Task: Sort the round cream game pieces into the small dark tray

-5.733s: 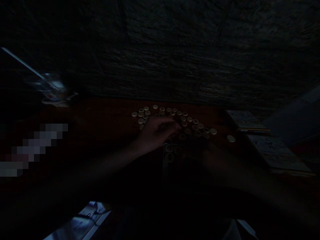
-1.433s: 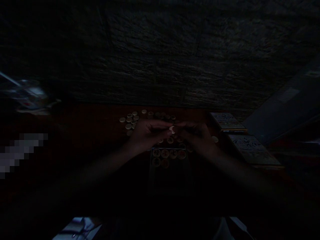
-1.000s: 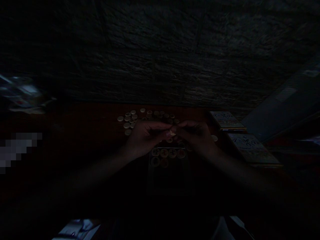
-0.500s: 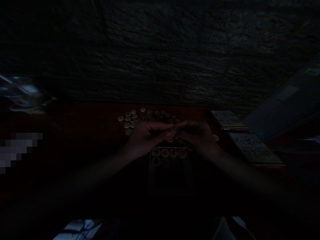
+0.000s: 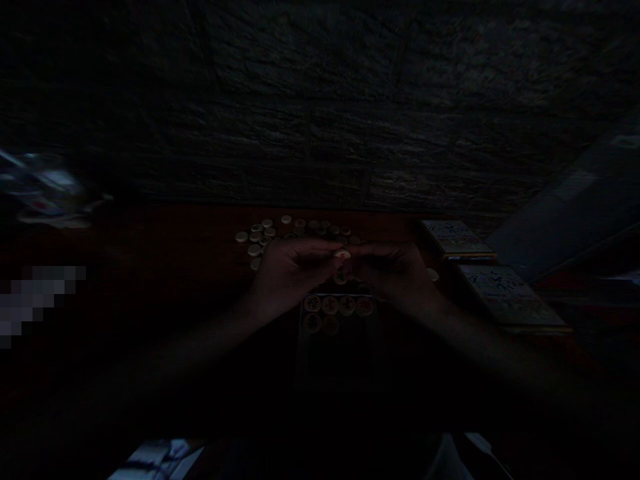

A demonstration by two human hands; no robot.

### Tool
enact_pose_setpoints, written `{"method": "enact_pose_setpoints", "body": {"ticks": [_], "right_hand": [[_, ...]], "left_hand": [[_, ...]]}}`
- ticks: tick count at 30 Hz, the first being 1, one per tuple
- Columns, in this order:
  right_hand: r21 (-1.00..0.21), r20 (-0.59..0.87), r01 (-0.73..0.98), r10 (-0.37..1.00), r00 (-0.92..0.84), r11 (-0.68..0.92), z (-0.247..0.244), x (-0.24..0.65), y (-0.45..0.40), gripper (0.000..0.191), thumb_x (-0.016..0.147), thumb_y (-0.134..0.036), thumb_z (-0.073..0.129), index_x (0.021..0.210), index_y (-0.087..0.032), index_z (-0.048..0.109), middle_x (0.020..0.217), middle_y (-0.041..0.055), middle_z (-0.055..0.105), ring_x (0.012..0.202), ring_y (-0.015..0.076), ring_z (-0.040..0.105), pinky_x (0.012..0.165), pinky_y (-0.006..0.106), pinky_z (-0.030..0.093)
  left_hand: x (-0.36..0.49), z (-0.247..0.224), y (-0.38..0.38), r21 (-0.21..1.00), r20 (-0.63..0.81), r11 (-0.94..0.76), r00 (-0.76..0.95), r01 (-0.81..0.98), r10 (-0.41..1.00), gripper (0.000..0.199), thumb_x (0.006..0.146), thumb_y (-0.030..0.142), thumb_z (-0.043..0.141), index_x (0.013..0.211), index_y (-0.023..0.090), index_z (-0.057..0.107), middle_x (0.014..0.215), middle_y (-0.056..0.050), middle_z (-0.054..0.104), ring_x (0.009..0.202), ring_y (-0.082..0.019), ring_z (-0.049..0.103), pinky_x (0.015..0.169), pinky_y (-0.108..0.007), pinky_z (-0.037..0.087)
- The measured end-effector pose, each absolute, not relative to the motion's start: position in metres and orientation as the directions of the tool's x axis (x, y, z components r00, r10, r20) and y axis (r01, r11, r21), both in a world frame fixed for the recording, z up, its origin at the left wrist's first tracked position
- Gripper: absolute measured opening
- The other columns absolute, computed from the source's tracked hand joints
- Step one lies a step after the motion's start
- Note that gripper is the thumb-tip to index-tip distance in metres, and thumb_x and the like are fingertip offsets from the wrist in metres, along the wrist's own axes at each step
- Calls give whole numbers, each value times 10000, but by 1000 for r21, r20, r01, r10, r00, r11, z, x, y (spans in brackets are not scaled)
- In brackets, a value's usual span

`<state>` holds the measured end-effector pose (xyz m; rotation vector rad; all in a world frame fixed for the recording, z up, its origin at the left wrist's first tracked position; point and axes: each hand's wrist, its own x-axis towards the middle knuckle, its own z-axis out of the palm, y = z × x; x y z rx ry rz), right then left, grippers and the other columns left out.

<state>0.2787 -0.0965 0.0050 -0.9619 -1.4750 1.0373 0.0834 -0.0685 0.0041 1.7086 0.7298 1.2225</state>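
Observation:
Between my two hands a round xiangqi piece [image 5: 343, 255] with a red mark is held up, its face partly turned to me. My left hand [image 5: 293, 270] pinches it from the left, and my right hand [image 5: 393, 270] closes on it from the right. Just below the hands lies a shallow box [image 5: 303, 360], its inside very dark. Several xiangqi pieces [image 5: 330, 305] with black or red characters stand in it, a full row at the far end and two more in front. Behind my hands a loose heap of pieces [image 5: 255, 237] spreads over the table, partly hidden.
Two flat printed boxes [image 5: 505, 287] lie at the right. One loose piece [image 5: 432, 275] sits by my right hand. A clear plastic-looking bundle [image 5: 50, 187] is at the far left of the reddish table [image 5: 190, 247]. A stone-textured wall [image 5: 310, 133] rises behind. The scene is very dark.
The piece between my fingertips has been turned, so its red-marked face now shows. My hands stay in about the same place, and the pieces in the box have not moved.

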Motion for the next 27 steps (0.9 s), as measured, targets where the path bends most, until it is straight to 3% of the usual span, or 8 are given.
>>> {"method": "enact_pose_setpoints", "body": {"ticks": [10, 21, 27], "right_hand": [[-931, 349, 95, 935, -65, 353, 5, 274, -100, 172, 739, -337, 884, 870, -236, 837, 762, 20, 804, 656, 161, 742, 625, 245, 594], [-955, 264, 116, 962, -76, 271, 12, 274, -101, 252, 792, -447, 830, 870, -208, 833, 718, 33, 784, 608, 152, 716, 574, 244, 571], [-944, 305, 109, 950, -68, 311, 7, 275, -99, 223, 785, -417, 845, 889, -221, 829, 774, 39, 798, 640, 159, 722, 623, 275, 588]], "left_hand": [[85, -1, -73, 845, 496, -535, 355, 13, 793, 181, 838, 198, 783, 1016, 176, 809, 1022, -60, 823, 896, -192, 794, 823, -269, 645], [84, 3, -75, 911, 396, -409, 363, -43, 844, 253, 822, 242, 811, 1070, 192, 809, 1002, -66, 824, 857, -212, 799, 774, -291, 660], [85, 3, -76, 932, 346, -360, 378, -37, 859, 275, 807, 224, 817, 1080, 199, 804, 1017, -66, 822, 871, -219, 797, 804, -329, 663]]}}
